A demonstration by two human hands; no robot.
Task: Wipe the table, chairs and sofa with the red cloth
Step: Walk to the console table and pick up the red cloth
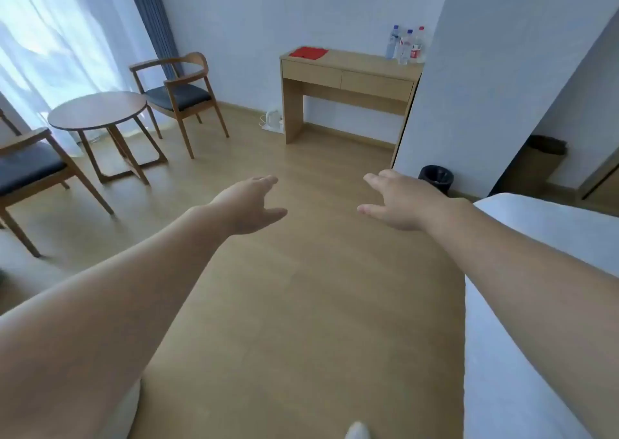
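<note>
Both arms are reaching out over the wooden floor (301,287) at the centre of the frame, and neither is carrying anything: the left hand (249,205) is showing a wide, slack grip with the fingers spread, and the right hand (397,200) is matching it, open and empty. The red cloth (308,52) is lying flat at the top centre, on the left end of the console tabletop (351,60), well apart from both hands, with a cluster of water bottles (407,44) standing at the far right end. Over in the upper left the round table (97,110) is waiting between two wooden chairs, one behind it (179,93) and one at the left edge (30,167). No sofa is showing. My read: the wiping is not yet begun, and this is the fetching step. The next move is calling for a walk across to the console and a grasp on that cloth.
</note>
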